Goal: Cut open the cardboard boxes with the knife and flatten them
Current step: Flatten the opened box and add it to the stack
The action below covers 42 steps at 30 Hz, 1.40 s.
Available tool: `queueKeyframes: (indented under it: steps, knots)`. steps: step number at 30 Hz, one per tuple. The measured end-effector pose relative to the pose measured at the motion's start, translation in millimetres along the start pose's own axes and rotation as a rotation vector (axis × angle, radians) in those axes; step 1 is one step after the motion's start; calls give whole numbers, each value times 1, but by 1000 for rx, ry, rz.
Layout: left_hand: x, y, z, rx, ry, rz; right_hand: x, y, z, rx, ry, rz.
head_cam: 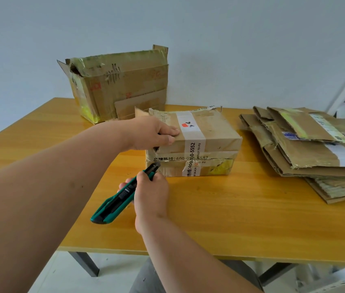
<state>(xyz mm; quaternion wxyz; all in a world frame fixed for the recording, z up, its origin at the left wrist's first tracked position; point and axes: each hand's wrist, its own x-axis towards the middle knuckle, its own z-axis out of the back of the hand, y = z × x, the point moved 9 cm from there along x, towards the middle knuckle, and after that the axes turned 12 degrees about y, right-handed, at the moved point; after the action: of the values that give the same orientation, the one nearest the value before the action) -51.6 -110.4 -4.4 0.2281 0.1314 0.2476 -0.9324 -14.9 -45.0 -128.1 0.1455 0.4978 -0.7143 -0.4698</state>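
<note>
Taped box [197,142] sits on the counter [220,208] right under my left hand [153,134], fingers flat over its top edge, thumb pressing the near side. My right hand [151,192] is curled round the one green knife [125,193], its tip touching the box's lower left corner. Beyond my left hand, a second box [118,83] stands opened, flaps up. Well off past my right hand, a stack of flattened boxes [306,153] – several sheets, exact count I can't tell.
</note>
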Motion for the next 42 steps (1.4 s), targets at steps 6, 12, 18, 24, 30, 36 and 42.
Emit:
queueKeyframes:
  steps: [6, 12, 18, 24, 30, 36, 42]
  knots:
    - [-1, 0, -1, -20, 9, -3, -5, 2, -4, -107, 99, -40]
    - [-4, 0, -1, -3, 1, -1, -10, 7, -3, -188, 177, -87]
    - [-2, -1, -1, -14, -20, 8, -22, -5, -22, -498, 368, -195]
    - [-7, 12, 3, -119, -47, -23, -17, 7, 3, -216, 174, -146]
    - [-7, 20, 9, -328, -47, -54, -21, 24, 31, -205, 86, -97]
    - [-11, 18, 6, -81, -2, -40, -21, 29, 46, -152, 44, -91]
    - [-14, 14, 7, 120, -8, -24, -27, 30, 50, -80, 4, -88]
